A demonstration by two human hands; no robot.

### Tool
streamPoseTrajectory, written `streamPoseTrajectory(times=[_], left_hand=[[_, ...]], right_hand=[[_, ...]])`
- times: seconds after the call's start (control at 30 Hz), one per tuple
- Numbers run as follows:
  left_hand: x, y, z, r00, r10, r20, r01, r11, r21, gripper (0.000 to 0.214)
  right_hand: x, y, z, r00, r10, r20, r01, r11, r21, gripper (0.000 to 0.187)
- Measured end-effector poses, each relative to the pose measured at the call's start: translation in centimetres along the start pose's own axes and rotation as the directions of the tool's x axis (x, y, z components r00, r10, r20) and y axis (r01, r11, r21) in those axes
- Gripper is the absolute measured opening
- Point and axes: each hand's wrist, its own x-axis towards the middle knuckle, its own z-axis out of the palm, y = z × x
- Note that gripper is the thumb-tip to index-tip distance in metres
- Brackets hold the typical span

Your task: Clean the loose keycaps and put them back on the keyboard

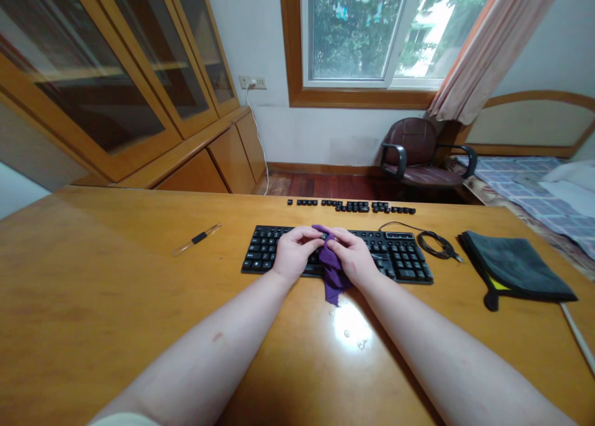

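Note:
A black keyboard (400, 255) lies on the wooden desk (116, 277) in front of me. Both my hands rest over its middle and hold a small purple cloth (332, 271) between them. My left hand (292, 252) pinches the cloth's upper edge with its fingers closed. My right hand (353, 255) grips the cloth from the right, fingers curled. The cloth's lower end hangs over the keyboard's front edge onto the desk. A row of loose black keycaps (351, 206) lies behind the keyboard near the desk's far edge.
The keyboard's coiled cable (434, 243) lies to the right, beside a folded dark grey cloth (511, 268). A thin clear tool with a black band (198, 239) lies left. Beyond the desk stand wooden cabinets (139, 103), a brown chair (418, 156) and a bed (534, 178).

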Motion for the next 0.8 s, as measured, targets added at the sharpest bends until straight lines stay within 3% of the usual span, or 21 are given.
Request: streamPoseTrajectory(times=[0.2,0.3,0.4,0.57,0.67,0.8], left_hand=[[-0.14,0.2,0.08,0.998,-0.031,0.051,0.034,0.998,-0.054,0.01],[-0.26,0.34,0.12,0.998,-0.031,0.049,0.033,0.999,-0.038,0.011],[-0.29,0.27,0.21,0.998,-0.067,0.021,0.068,0.997,-0.046,0.011],[-0.28,-0.29,0.34,0.991,-0.136,-0.019,0.133,0.985,-0.114,0.012],[-0.28,-0.41,0.36,0.989,-0.151,0.001,0.15,0.983,-0.108,0.012],[-0.29,-0.13,0.42,0.987,-0.155,0.027,0.158,0.979,-0.126,0.013]], right_hand=[[-0.3,0.21,-0.18,0.984,0.005,-0.178,-0.014,0.999,-0.046,0.013],[-0.3,0.26,-0.18,0.973,0.023,-0.229,-0.037,0.998,-0.06,0.014],[-0.25,0.1,-0.07,0.978,0.021,-0.207,-0.032,0.998,-0.047,0.015],[-0.4,-0.1,0.04,0.998,-0.001,-0.062,-0.002,0.999,-0.043,0.026],[-0.56,-0.03,-0.01,0.996,0.009,-0.088,-0.014,0.999,-0.047,0.027],[-0.67,-0.09,0.07,0.98,-0.012,-0.2,0.005,0.999,-0.034,0.012]])
